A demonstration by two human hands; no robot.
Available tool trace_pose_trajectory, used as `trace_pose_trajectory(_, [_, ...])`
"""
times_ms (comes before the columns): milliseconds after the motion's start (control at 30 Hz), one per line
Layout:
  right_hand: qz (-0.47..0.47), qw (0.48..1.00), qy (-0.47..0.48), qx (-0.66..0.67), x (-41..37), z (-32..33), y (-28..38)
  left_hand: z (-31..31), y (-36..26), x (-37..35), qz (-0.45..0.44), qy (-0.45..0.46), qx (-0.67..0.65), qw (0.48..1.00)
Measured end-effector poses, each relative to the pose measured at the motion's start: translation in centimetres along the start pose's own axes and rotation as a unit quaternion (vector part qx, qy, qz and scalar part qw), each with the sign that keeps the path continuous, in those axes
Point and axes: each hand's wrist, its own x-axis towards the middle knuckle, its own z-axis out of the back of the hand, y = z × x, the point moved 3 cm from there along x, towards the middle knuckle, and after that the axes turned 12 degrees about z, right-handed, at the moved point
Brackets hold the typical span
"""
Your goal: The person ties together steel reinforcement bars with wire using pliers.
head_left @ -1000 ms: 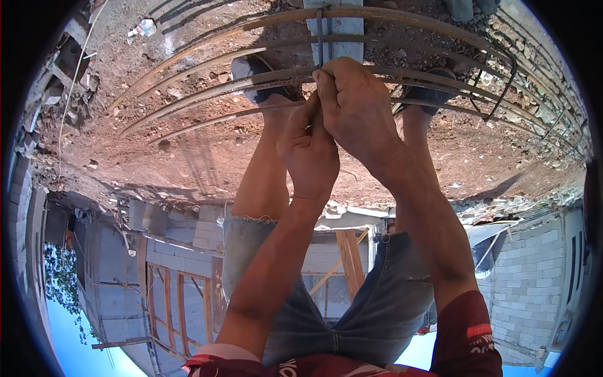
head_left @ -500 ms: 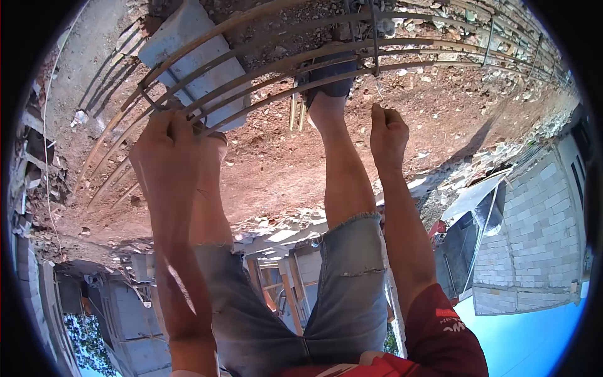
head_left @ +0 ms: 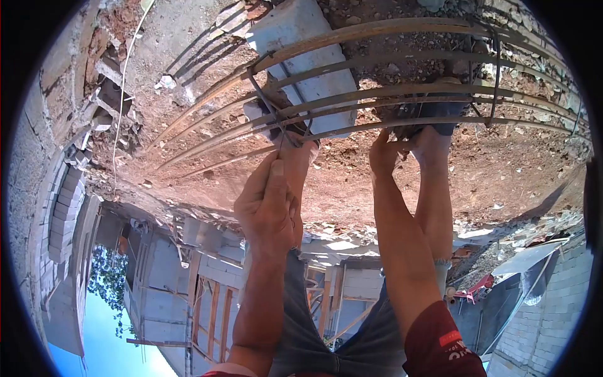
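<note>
Several long rusty steel bars [head_left: 402, 91] curve across the upper view, crossed by a left steel stirrup [head_left: 262, 94] and a right stirrup [head_left: 495, 75]. My left hand [head_left: 267, 201] is closed in a pinch just below the left stirrup's lower corner, at the lowest bar. A thin dark strand rises from its thumb tip, too fine to tell apart from the stirrup. My right hand [head_left: 388, 154] is closed just under the lowest bar, between the two stirrups. Its fingertips are partly hidden, and what they hold, if anything, does not show.
A pale concrete block [head_left: 308, 63] lies under the bars. My feet stand beneath them, one in a dark shoe [head_left: 433, 113]. Rubble covers the reddish dirt [head_left: 345, 188]. A pale cord [head_left: 125, 81] runs along the left. Block walls [head_left: 546, 320] and timber frames [head_left: 213, 314] appear behind my legs.
The view has shifted, so the bars and block appear farther right. My left hand has dropped slightly below the stirrup corner. My right hand has moved left, closer to my left hand.
</note>
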Motion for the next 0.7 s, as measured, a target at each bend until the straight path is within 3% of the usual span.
trace_pose_trajectory(67, [0.002, 0.999, -0.027, -0.021, 1.1, 0.6, 0.1, -0.2, 1.1, 0.1, -0.033, 0.079, -0.035, 0.996])
trace_pose_trajectory(167, [0.018, 0.998, -0.044, -0.045, 1.6, 1.5, 0.0, -0.5, 2.8, 0.6, -0.088, 0.096, -0.023, 0.991])
trace_pose_trajectory(233, [0.037, 0.997, -0.037, -0.06, 1.1, 2.2, -0.4, -0.7, 2.7, 0.3, -0.072, 0.13, -0.023, 0.989])
trace_pose_trajectory(300, [0.063, 0.995, -0.018, -0.07, 0.6, 3.6, -1.2, -1.0, 2.9, 0.1, -0.104, 0.136, 0.069, 0.983])
trace_pose_trajectory(333, [0.078, 0.994, -0.006, -0.071, 0.4, 4.3, -1.3, -1.0, 2.5, 0.1, -0.169, 0.152, 0.105, 0.968])
trace_pose_trajectory(400, [0.124, 0.991, 0.026, -0.052, -0.4, 6.5, -0.8, -0.7, 2.6, 0.3, -0.17, 0.163, 0.124, 0.964])
trace_pose_trajectory(500, [0.186, 0.971, 0.13, 0.077, -1.4, 9.5, 1.0, -0.5, 3.2, 1.3, -0.187, 0.188, 0.152, 0.952])
trace_pose_trajectory(600, [0.067, 0.896, 0.298, 0.321, -4.9, 11.3, -1.3, -0.8, 2.7, 1.5, -0.242, 0.182, 0.204, 0.931])
trace_pose_trajectory(633, [0.042, 0.893, 0.343, 0.288, -7.2, 14.4, -0.4, -1.0, 2.8, 1.6, -0.246, 0.184, 0.188, 0.933])
trace_pose_trajectory(700, [0.067, 0.879, 0.393, 0.262, -11.2, 19.9, 0.3, -1.2, 3.4, 1.9, -0.17, 0.186, 0.106, 0.962])
